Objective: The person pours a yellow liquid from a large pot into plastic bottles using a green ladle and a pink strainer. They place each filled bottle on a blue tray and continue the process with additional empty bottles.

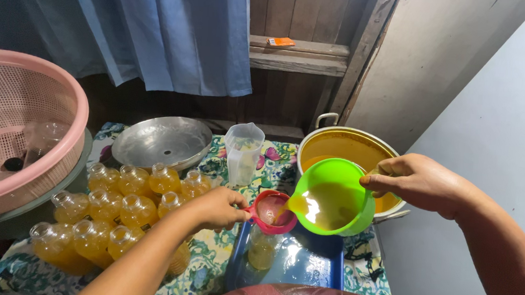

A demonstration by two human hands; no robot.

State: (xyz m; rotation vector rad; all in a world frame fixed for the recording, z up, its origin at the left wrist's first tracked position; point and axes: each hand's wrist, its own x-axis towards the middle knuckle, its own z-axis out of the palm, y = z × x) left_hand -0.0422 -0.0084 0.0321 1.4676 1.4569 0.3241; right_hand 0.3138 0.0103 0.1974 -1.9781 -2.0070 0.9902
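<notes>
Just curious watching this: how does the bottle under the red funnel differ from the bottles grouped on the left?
The bottle under the funnel stands alone in the blue tray, only partly filled; the grouped bottles sit packed together on the flowered cloth, nearly full. The first carries the red funnel; the others have open necks. Both hold yellow liquid.

my right hand (417,180) tilts green jug (334,203), yellow liquid running into red funnel (272,211); my left hand (221,206) grips funnel over bottle (262,250).
</notes>
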